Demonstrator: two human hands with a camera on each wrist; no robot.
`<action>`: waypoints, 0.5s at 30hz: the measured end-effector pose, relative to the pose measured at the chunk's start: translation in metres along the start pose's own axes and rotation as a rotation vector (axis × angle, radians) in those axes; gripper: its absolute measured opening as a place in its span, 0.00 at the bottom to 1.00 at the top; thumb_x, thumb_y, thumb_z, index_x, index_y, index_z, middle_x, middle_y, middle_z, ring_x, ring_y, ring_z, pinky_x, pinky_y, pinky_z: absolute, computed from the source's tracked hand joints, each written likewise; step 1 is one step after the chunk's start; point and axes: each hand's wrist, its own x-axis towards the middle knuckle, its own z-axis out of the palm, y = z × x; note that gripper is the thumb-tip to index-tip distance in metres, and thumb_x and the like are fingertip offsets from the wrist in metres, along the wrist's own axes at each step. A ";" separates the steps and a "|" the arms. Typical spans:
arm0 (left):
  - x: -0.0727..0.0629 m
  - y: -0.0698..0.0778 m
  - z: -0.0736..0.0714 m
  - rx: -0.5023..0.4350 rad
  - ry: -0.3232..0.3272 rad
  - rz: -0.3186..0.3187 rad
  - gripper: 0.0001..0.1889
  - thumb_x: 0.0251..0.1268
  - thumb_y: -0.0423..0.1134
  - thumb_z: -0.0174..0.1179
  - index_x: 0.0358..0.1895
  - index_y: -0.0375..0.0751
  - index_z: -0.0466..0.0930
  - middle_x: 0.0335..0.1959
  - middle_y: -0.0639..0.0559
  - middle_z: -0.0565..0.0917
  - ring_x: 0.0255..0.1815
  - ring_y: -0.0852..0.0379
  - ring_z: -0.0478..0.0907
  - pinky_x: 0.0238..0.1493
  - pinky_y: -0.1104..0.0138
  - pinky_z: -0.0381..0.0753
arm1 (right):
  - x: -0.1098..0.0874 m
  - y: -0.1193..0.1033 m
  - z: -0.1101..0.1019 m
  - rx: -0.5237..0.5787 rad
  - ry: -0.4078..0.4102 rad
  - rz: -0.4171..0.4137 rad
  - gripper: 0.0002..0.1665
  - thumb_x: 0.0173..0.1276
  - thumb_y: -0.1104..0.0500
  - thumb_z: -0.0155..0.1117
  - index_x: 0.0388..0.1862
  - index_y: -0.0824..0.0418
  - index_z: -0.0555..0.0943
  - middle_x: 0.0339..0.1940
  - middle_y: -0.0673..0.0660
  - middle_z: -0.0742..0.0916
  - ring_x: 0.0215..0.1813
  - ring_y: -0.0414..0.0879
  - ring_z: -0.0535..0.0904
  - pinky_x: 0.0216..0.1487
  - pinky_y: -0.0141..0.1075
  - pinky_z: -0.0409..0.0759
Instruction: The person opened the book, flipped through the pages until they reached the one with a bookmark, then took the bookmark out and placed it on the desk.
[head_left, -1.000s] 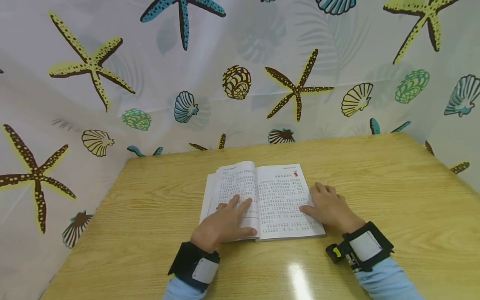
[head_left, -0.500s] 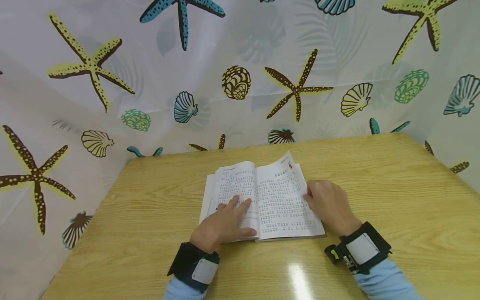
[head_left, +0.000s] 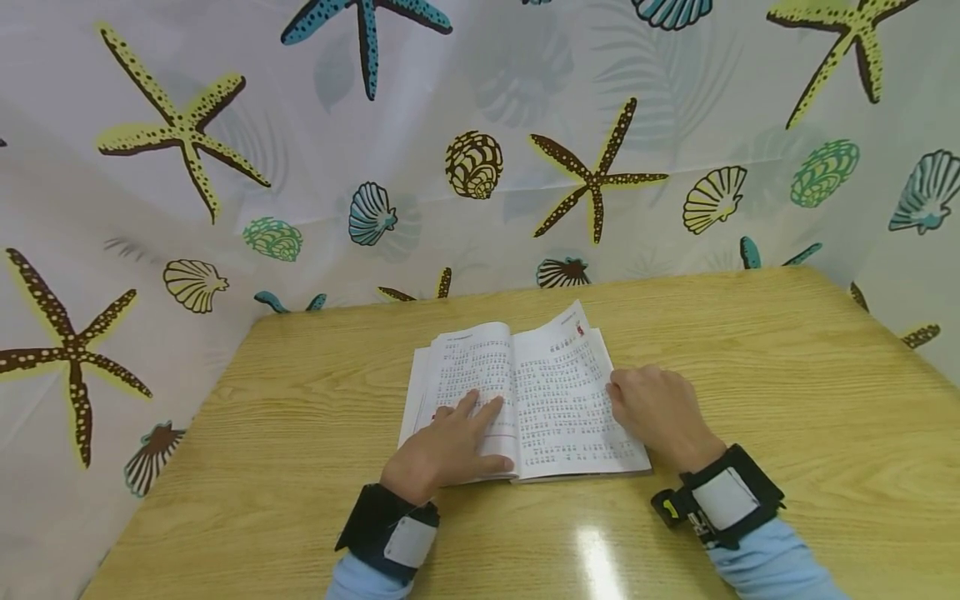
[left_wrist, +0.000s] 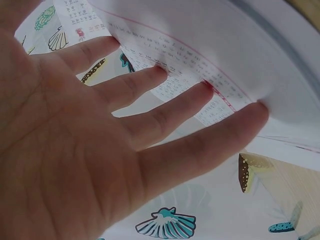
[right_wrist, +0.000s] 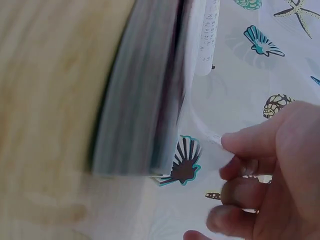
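Short of the counter's [head_left: 300, 392] back edge, and seemingly closer to its left edge than its right, a book [head_left: 528, 417] lies spread. One second ago its right page was flat under the right grip's [head_left: 660, 412] outstretched fingers; now those fingers are curled, and the page's far outer corner [head_left: 577, 310] stands up off the sheets beneath. Half a second ago it looked much the same, so the lift has barely advanced since. I take this to mean that a leaf [head_left: 566, 392] has been singled out, with the turn itself not yet made. Close up, the right grip is closed to a pinch on the leaf's outer edge, thumb foremost. The left grip [head_left: 442, 450] is spread wide, holding nothing, its straight fingers resting on the left page [head_left: 472, 358].

The book is thick and soft-looking, with white pages under rows of small print. A red figure [head_left: 581, 330] marks the bent page near its top, the left page bulges toward the spine, and a paler margin of lower sheets [head_left: 415, 392] juts out beyond it.
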 end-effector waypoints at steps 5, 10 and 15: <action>0.000 0.000 -0.001 -0.002 -0.014 0.000 0.42 0.64 0.55 0.68 0.79 0.49 0.63 0.80 0.39 0.58 0.74 0.25 0.59 0.64 0.36 0.69 | 0.003 -0.007 -0.001 0.398 -0.159 -0.067 0.18 0.83 0.58 0.49 0.48 0.66 0.85 0.36 0.56 0.86 0.39 0.48 0.82 0.41 0.45 0.82; 0.000 -0.001 -0.003 0.008 -0.028 -0.001 0.44 0.64 0.56 0.68 0.79 0.44 0.61 0.80 0.39 0.58 0.74 0.28 0.60 0.66 0.38 0.68 | 0.002 -0.029 0.003 0.523 -0.364 -0.236 0.26 0.84 0.53 0.45 0.71 0.64 0.75 0.69 0.67 0.78 0.70 0.65 0.71 0.68 0.62 0.68; -0.003 -0.005 -0.004 -0.100 0.066 0.077 0.40 0.58 0.54 0.73 0.70 0.38 0.72 0.70 0.41 0.72 0.68 0.42 0.71 0.66 0.48 0.72 | -0.003 -0.046 0.007 0.386 -0.394 -0.429 0.26 0.75 0.58 0.59 0.71 0.54 0.78 0.70 0.68 0.76 0.70 0.70 0.69 0.67 0.66 0.67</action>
